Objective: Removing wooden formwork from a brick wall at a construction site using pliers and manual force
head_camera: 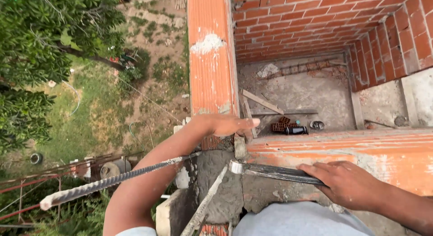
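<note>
Fingers [311, 169] of the right hand [347, 184] were curled round the dark handle of a metal bar tool [270, 171], closed on it at the end farthest from the concrete corner column [221, 182], so the long shaft gave as much leverage as it could. The tool lay nearly level across the column's top, and its bright rounded head [235, 166] sat just beside a ribbed steel rod [205, 204] that rose out of the concrete; whether the head actually hooked the rod could not be told.

Fingers [246, 123] of the left hand [223, 125] lay straight and together, holding nothing, with the palm flat on the end of the brick wall top [212, 69] just beyond the column. That reads as a bracing hold, fitting for someone leaning over a high edge. A second ribbed rod [112, 179] slanted away from the column to the left, passing under the left forearm and out over open air, its cut end paler than the rest.

To the right of the column ran another wall top [361, 150] of orange brick, and the right hand rested above it. Beyond the column, far below, a concrete floor [306, 94] held loose planks [261, 102], a few hollow bricks [282, 124] and a dark bottle [295, 130]. To the left of the column, far down, were grass and trees [40, 42].
</note>
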